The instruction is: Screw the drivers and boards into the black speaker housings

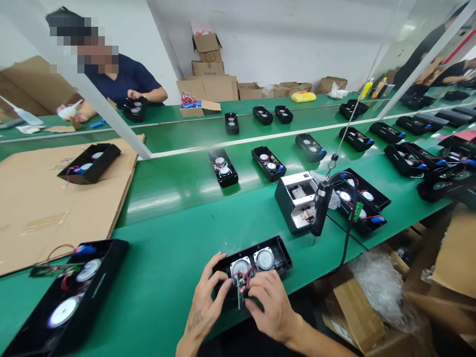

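A black speaker housing (pixel 284 252) with two round silver speakers (pixel 265 259) lies on the green bench in front of me. Over its near side a small green circuit board (pixel 240 292) stands on edge, with red wires (pixel 245 277) running to it. My right hand (pixel 269 302) has its fingers curled at the board's right side and pinches something at the board or its wires that I cannot make out. My left hand (pixel 210 292) rests at the housing's left end, thumb and fingers apart, the thumb tip near the board.
An electric screwdriver (pixel 322 208) hangs right of the housing, before a black and white machine (pixel 295 201). Another open housing (pixel 92 292) lies at the left, near a cardboard sheet (pixel 48 203). More housings line the belt (pixel 178 173). A person in dark blue sits across.
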Demonstrator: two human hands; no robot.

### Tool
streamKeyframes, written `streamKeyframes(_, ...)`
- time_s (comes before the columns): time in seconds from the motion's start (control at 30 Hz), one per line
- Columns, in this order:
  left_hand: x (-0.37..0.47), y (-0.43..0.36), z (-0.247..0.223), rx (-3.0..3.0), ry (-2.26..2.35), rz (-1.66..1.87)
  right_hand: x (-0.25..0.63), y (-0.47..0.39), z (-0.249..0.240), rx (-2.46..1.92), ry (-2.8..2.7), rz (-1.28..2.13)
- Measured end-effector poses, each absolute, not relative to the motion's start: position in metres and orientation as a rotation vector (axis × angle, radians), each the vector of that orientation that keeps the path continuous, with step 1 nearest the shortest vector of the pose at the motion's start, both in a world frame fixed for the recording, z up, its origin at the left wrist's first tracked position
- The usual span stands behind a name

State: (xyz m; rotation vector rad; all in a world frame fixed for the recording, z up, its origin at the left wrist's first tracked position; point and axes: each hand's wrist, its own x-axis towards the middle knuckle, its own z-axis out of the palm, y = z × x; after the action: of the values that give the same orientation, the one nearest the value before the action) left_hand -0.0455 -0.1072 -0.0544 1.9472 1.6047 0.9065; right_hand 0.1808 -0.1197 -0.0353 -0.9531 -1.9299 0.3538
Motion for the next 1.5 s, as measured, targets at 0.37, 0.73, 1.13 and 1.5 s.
streamKeyframes(0.37, 0.002, -0.115, -0.079, 1.854, 1.766, 1.196, 0.200, -0.081, -0.019, -0.883, -2.060, 0.610)
streamKeyframes(0.73, -0.011, -0.111, -0.084, 2.070, 1.705, 1.192, 0.192, -0.073, -0.027, -1.045, -1.850, 0.430)
streamKeyframes(1.13, -0.006, -0.113, -0.039, 2.138, 1.667, 1.091, 0.254, -0.056, 0.014, -0.687, -2.759, 0.276)
streamKeyframes(1.5, -0.009, -0.121, -0.047, 2.627, 1.404, 0.549, 0.235, -0.062, 0.015, -0.663, -2.953, 0.231)
